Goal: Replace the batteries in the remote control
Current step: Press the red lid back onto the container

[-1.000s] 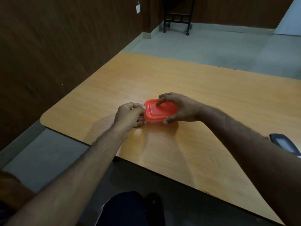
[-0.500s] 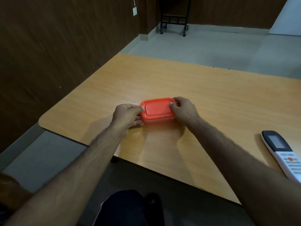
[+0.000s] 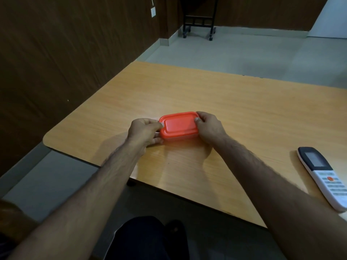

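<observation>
A small orange box (image 3: 179, 125) with its lid on sits on the wooden table (image 3: 234, 109), a little left of the middle. My left hand (image 3: 144, 131) grips its left end, thumb on the lid's edge and fingers curled under the side. My right hand (image 3: 210, 127) grips its right end the same way. A white remote control (image 3: 324, 177) with a dark screen end lies face up near the table's front edge at the far right, apart from both hands. What the box holds is hidden.
A dark wood-panelled wall (image 3: 65, 53) runs along the left of the table. A black wheeled stand (image 3: 199, 25) is on the grey floor far behind. My dark-clothed legs (image 3: 148, 241) are below the table's front edge.
My right hand slid from on top of the lid to the box's right end. The view shifted, bringing the remote fully into sight. My left hand stayed on the left end.
</observation>
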